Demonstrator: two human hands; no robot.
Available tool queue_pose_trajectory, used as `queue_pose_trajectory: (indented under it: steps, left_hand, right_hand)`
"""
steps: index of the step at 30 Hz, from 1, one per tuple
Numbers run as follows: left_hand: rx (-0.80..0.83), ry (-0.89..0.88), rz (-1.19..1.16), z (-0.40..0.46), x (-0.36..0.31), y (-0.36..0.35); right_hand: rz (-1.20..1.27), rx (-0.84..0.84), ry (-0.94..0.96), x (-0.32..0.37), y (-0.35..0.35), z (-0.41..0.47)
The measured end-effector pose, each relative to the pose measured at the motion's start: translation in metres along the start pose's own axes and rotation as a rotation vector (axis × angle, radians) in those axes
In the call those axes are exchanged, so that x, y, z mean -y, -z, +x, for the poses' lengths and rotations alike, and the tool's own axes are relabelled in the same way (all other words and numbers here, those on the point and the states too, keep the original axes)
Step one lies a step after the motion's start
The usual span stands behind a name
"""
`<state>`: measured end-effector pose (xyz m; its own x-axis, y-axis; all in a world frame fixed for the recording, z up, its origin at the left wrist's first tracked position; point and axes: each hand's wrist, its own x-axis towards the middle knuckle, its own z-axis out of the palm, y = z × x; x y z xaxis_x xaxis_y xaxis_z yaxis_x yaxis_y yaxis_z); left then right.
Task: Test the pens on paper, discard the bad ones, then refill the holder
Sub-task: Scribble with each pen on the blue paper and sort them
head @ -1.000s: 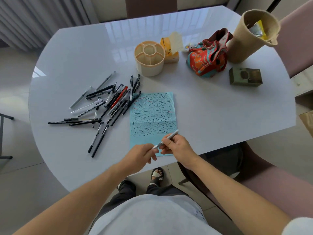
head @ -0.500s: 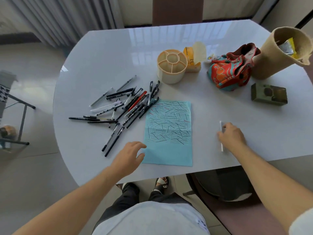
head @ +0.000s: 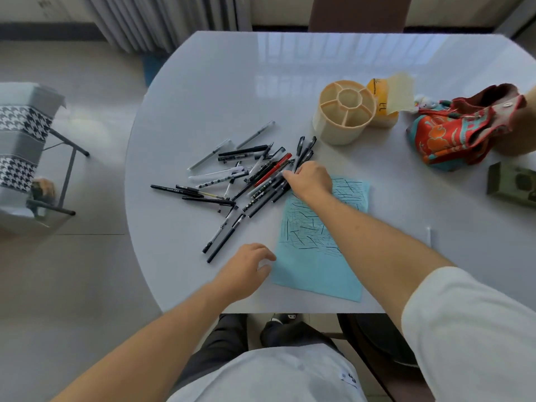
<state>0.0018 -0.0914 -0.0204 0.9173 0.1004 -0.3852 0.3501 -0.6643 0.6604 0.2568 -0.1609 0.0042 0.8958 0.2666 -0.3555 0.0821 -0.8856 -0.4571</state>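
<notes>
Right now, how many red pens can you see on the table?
1: the red pen lies in the pen pile, just left of the right hand. Others may be hidden under that hand.

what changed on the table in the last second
The right hand let go of the white pen it was testing, leaving it on the table right of the blue paper, then crossed over to the pen pile. The left hand released that pen and rests by the paper's edge. The holder stays empty; pile and paper unmoved.
</notes>
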Motion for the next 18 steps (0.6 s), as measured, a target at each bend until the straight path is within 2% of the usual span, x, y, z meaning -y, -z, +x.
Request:
queue_pose_trajectory:
  steps: [5, 10, 14, 18]
  left_hand:
    - [0.049, 0.030, -0.046, 0.003, 0.005, 0.003]
    - [0.054, 0.127, -0.199, 0.011, -0.001, 0.011]
    - [-0.052, 0.199, -0.504, 0.021, -0.021, 0.029]
    - [-0.013, 0.203, -0.807, 0.027, -0.046, 0.050]
  right_hand:
    - [0.044, 0.010, -0.099, 0.003, -0.008, 0.003]
    - [0.486, -0.068, -0.090, -0.015, 0.011, -0.023]
    - [0.718, -0.082, -0.033, -0.056, 0.035, -0.073]
    - [0.837, 0.079, 0.015, -0.103, 0.054, -0.133]
